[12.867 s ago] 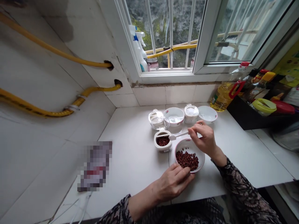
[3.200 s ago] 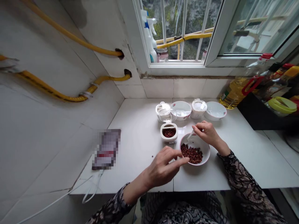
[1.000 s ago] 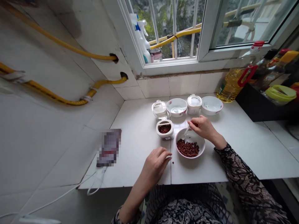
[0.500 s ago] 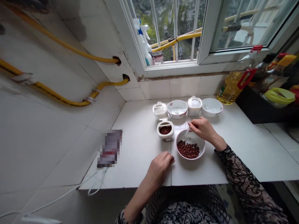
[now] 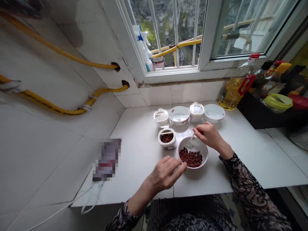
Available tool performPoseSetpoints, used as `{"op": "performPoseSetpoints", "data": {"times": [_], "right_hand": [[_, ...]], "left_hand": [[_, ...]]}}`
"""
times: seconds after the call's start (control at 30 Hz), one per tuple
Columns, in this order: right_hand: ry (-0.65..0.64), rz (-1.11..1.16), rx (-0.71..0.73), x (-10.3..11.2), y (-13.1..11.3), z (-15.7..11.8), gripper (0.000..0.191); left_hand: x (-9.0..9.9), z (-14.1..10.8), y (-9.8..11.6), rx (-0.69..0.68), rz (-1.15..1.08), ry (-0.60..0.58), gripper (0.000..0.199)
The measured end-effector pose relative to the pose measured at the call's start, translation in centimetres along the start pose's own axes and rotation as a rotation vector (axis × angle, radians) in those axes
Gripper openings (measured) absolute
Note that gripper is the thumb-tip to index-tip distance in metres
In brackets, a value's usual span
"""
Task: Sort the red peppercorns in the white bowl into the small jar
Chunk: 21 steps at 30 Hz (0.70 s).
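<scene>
White ceramic bowl with a pink rim (image 5: 192, 167), on the tabletop (image 5: 139, 160), holding a heap of dark red peppercorns (image 5: 191, 157), the bowl's far side bare.

Right hand (image 5: 210, 136): just above the bowl's far rim, thumb and forefinger pinching a white spoon (image 5: 192, 138). Spoon tip angled down inside the bowl, clear of the heap; upper handle hidden by the fingers.

Left hand (image 5: 166, 175): just beside the bowl's near-left rim, fingers drawn together and pointing at it. Whether the fingertips touch the rim or pinch anything small cannot be told.

Both forearms in dark patterned lace sleeves (image 5: 247, 189).

Beyond the bowl, left: small white lidded box (image 5: 166, 138), open, with more peppercorns inside; its inner depth is hard to make out.

Farther beyond the bowl, in a row: glass jar (image 5: 162, 118), white bowl (image 5: 179, 115), white lidded pot (image 5: 196, 112), second white bowl (image 5: 213, 113). Contents pale, too small to identify.

Right of the row: yellow oil bottle (image 5: 232, 93) and black tray (image 5: 255, 115) of crowded bottles, partly cut off by the frame.

Left of the bowl, well apart: packet (image 5: 107, 159), pixelated and unreadable.
</scene>
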State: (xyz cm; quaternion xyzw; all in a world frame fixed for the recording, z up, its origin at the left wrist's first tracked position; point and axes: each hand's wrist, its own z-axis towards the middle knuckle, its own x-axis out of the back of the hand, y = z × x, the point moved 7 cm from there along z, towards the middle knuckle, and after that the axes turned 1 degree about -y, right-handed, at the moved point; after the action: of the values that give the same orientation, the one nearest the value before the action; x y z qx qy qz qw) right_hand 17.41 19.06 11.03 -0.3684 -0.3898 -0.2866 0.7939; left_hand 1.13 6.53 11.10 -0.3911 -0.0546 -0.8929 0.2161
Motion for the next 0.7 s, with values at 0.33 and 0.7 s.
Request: {"op": "performPoseSetpoints", "data": {"times": [0.33, 0.7], "right_hand": [[-0.111, 0.076, 0.052, -1.7, -1.9, -0.3, 0.043], [-0.11, 0.379, -0.203, -1.4, -0.2, -0.2, 0.044]], "left_hand": [[-2.3, -1.2, 1.0, -0.144, -0.063, -0.036, 0.024], [-2.4, -1.9, -0.3, 0.019, -0.16, -0.048, 0.02]]}}
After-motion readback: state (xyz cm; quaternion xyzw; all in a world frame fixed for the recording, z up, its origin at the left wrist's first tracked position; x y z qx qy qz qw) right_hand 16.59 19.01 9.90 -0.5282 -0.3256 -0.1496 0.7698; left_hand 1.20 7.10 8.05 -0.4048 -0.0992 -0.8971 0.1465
